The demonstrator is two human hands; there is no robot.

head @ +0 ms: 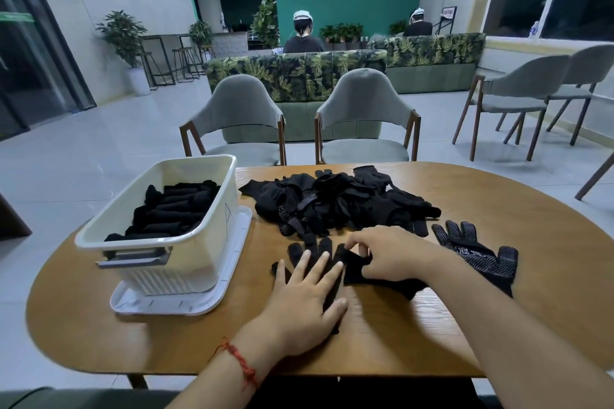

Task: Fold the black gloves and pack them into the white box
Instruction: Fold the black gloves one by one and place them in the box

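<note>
**Left hand flat on a glove, right hand pinching it**

Your left hand lies spread, palm down and fingers straight, pressing a black glove onto the tabletop near its front edge. A red string circles that wrist. Your right hand sits just beside it with its fingers curled, pinching the black fabric close to the glove's fingertips. More black fabric runs on to the right beneath your right wrist. Whether that is the same glove or a second one cannot be told.

Just behind your hands, a loose pile of gloves is heaped at the middle of the tabletop. To the right of your right forearm a dotted glove lies flat on its own, grip side up.

On your left stands the white box, resting on a white lid. Inside it, folded gloves lie packed in rows. Two grey chairs face you across the tabletop.
</note>
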